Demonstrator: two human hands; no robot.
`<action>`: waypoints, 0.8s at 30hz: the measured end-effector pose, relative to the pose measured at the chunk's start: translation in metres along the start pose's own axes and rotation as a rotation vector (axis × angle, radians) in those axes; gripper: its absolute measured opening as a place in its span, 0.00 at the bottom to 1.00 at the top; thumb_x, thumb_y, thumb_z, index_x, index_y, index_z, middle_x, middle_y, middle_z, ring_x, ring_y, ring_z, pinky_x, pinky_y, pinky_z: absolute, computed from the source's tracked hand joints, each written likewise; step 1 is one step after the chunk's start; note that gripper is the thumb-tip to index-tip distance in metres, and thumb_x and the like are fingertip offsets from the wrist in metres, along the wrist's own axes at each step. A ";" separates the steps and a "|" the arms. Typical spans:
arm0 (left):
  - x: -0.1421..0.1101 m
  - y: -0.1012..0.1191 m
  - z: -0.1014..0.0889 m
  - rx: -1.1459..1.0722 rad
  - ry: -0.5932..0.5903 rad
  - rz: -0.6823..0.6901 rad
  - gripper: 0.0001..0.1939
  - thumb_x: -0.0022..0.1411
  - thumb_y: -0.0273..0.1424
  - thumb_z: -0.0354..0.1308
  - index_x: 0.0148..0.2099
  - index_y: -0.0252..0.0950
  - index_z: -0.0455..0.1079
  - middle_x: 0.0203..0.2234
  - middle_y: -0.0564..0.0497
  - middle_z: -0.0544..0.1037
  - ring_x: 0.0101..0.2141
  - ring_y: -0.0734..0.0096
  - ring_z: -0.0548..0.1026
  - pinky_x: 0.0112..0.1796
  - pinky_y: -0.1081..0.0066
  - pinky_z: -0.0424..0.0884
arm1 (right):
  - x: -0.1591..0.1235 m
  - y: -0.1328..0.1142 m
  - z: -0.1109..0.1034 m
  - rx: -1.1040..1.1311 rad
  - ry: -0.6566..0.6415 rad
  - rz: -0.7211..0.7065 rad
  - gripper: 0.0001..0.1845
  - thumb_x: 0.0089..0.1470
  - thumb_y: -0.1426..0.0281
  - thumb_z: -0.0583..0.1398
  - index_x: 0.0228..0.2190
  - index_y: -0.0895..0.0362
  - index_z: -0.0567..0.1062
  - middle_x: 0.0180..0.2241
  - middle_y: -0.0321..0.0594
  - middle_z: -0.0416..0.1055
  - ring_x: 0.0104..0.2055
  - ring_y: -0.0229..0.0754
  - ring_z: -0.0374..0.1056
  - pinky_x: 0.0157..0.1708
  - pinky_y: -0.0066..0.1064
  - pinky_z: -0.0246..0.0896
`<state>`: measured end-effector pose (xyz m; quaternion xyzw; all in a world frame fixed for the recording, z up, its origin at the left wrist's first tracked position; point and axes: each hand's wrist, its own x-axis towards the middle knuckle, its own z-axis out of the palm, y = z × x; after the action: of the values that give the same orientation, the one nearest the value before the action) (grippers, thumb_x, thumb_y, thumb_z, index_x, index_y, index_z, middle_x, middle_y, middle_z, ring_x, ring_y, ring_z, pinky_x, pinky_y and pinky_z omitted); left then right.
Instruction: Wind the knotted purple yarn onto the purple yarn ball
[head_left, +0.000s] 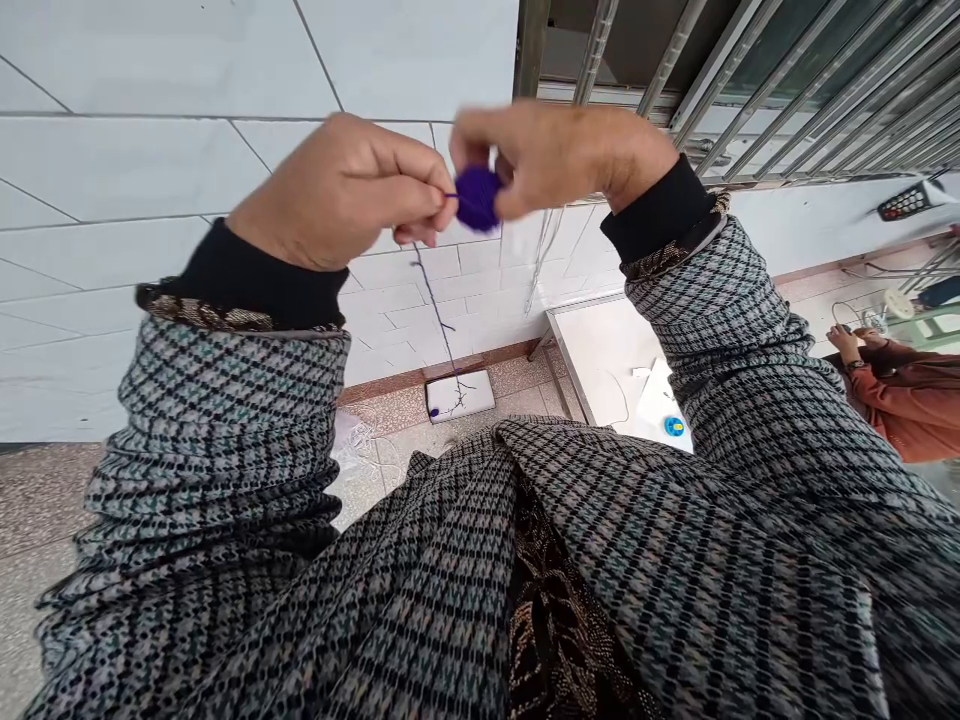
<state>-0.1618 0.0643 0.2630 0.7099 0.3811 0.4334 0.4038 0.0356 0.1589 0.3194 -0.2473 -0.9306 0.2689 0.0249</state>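
Note:
Both hands are raised in front of a white tiled wall. My right hand point(559, 155) grips a small purple ball of yarn point(478, 197) between thumb and fingers; the hand is a little smeared by motion. My left hand point(341, 190) is closed in a pinch on the purple yarn strand point(435, 300) just left of the ball. The strand hangs down from the pinch to a small white box point(459, 395) on the floor, where more purple yarn lies.
A white table point(600, 350) stands at the right with a blue round object point(674, 426) on it. Another person's hand and orange sleeve point(900, 390) show at the far right. A metal window grille point(787, 80) is above. Speckled floor lies below.

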 end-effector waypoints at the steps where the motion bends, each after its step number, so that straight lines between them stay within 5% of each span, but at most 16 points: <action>1: -0.001 -0.004 -0.004 -0.025 0.040 0.016 0.14 0.61 0.34 0.66 0.25 0.35 0.74 0.19 0.50 0.72 0.20 0.75 0.63 0.26 0.68 0.57 | -0.006 0.003 0.001 0.019 -0.174 -0.048 0.18 0.47 0.84 0.65 0.41 0.63 0.72 0.34 0.32 0.65 0.33 0.28 0.56 0.24 0.16 0.47; 3: -0.001 -0.016 -0.010 -0.104 0.093 0.011 0.15 0.59 0.34 0.68 0.23 0.35 0.72 0.17 0.51 0.69 0.20 0.76 0.62 0.26 0.67 0.60 | -0.014 0.006 0.004 0.347 -0.320 -0.237 0.20 0.45 0.76 0.68 0.42 0.62 0.71 0.34 0.32 0.67 0.33 0.29 0.62 0.26 0.15 0.57; 6: 0.002 -0.034 -0.011 -0.259 0.070 -0.071 0.18 0.58 0.36 0.70 0.22 0.36 0.68 0.16 0.52 0.64 0.20 0.76 0.60 0.31 0.61 0.69 | -0.014 0.006 0.009 0.880 0.017 -0.445 0.19 0.53 0.70 0.64 0.44 0.60 0.65 0.38 0.31 0.72 0.32 0.28 0.69 0.33 0.19 0.69; 9: 0.004 -0.041 -0.001 -0.340 -0.008 -0.135 0.18 0.57 0.37 0.69 0.23 0.35 0.68 0.18 0.52 0.63 0.20 0.76 0.62 0.34 0.58 0.71 | -0.005 0.004 0.009 1.111 0.305 -0.461 0.06 0.68 0.73 0.54 0.45 0.58 0.59 0.32 0.27 0.68 0.30 0.27 0.70 0.37 0.21 0.73; 11: 0.003 -0.043 0.007 -0.358 -0.028 -0.156 0.17 0.57 0.37 0.69 0.23 0.35 0.69 0.18 0.53 0.63 0.20 0.76 0.62 0.34 0.59 0.72 | -0.002 0.002 0.006 1.197 0.359 -0.460 0.02 0.72 0.75 0.50 0.45 0.59 0.58 0.30 0.27 0.65 0.30 0.26 0.70 0.36 0.21 0.73; 16: -0.004 -0.068 0.016 -0.452 -0.008 -0.212 0.13 0.54 0.35 0.67 0.23 0.36 0.71 0.18 0.51 0.67 0.19 0.74 0.66 0.35 0.59 0.78 | -0.006 -0.006 -0.002 1.279 0.423 -0.298 0.11 0.76 0.73 0.39 0.44 0.57 0.58 0.32 0.29 0.58 0.29 0.25 0.64 0.32 0.16 0.70; 20: -0.008 -0.094 0.019 -0.484 -0.050 -0.284 0.10 0.51 0.36 0.68 0.30 0.34 0.77 0.21 0.46 0.77 0.24 0.65 0.76 0.37 0.59 0.80 | -0.003 -0.008 -0.002 1.290 0.520 -0.228 0.06 0.75 0.71 0.46 0.41 0.58 0.59 0.32 0.30 0.61 0.29 0.25 0.64 0.32 0.17 0.72; 24: -0.009 -0.096 0.027 -0.499 -0.045 -0.320 0.14 0.53 0.36 0.69 0.41 0.33 0.78 0.29 0.43 0.83 0.34 0.58 0.83 0.44 0.57 0.81 | 0.009 -0.006 0.001 1.230 0.633 -0.160 0.06 0.72 0.73 0.51 0.39 0.57 0.58 0.32 0.29 0.61 0.28 0.27 0.66 0.33 0.20 0.74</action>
<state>-0.1584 0.0867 0.1660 0.5289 0.3606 0.4287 0.6375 0.0251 0.1584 0.3210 -0.1854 -0.5725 0.6595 0.4505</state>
